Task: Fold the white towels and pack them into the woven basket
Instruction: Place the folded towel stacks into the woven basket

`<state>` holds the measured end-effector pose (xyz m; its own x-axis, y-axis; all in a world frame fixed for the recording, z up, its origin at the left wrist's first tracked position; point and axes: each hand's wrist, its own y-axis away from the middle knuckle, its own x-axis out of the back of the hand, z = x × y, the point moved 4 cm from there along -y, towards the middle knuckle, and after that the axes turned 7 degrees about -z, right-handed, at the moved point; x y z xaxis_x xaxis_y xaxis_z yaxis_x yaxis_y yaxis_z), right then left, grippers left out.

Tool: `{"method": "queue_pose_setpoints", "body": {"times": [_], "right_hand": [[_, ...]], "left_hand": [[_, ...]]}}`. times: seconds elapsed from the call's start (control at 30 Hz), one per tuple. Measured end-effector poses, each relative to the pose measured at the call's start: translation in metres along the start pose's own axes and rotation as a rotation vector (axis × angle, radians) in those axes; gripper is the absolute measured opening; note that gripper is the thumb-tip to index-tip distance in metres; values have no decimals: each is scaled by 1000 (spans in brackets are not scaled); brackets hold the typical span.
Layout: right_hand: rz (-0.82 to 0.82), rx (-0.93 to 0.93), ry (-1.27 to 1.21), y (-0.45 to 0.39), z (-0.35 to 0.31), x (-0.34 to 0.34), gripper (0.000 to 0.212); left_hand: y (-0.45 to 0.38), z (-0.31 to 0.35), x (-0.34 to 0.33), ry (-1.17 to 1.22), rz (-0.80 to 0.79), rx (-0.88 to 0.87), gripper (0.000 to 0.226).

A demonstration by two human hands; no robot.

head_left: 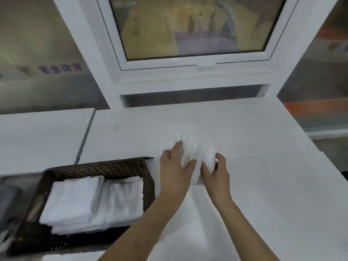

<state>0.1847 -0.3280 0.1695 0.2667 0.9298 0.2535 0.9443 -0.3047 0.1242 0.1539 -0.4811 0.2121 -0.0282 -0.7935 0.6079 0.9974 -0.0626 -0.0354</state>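
Note:
A bunched white towel [199, 151] lies on the white counter [254, 129], between both hands. My left hand [174, 170] grips its left side, fingers curled into the cloth. My right hand [216, 172] holds its right side, thumb and fingers pinching the fabric. To the left stands the dark woven basket [98, 167], with folded white towels [90, 202] stacked inside in two piles.
A white window frame [188, 63] rises behind the counter, with a dark slot [188, 97] beneath it. A second white surface [41, 136] lies at the left, split from the counter by a gap. A grey object [7, 200] sits at the far left.

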Motion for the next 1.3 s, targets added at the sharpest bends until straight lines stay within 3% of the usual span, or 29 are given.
{"method": "queue_pose_setpoints", "body": {"times": [0.23,0.4,0.63,0.77,1.03,1.2,1.3], "right_hand": [[-121,128,110,63,-73,-118,51],[-196,174,306,94,-77,-198,59],[-279,140,704,98,-46,-262,68],[-281,84,958,89,-25,-279,66],[-320,-28,1065,80,-2,-294,55],[-302,199,1197,78,-5,-310,55],[-468,244,1227,81,-10,-327,67]], "left_hand": [[39,-77,156,88,74,29,63],[55,-158,213,124,33,105,55],[58,-233,210,102,-164,311,56],[55,-258,189,56,-280,354,45],[39,-275,216,-204,-260,196,16],[39,-310,237,-532,-240,106,40],[44,-339,239,-701,-388,158,53]]}}
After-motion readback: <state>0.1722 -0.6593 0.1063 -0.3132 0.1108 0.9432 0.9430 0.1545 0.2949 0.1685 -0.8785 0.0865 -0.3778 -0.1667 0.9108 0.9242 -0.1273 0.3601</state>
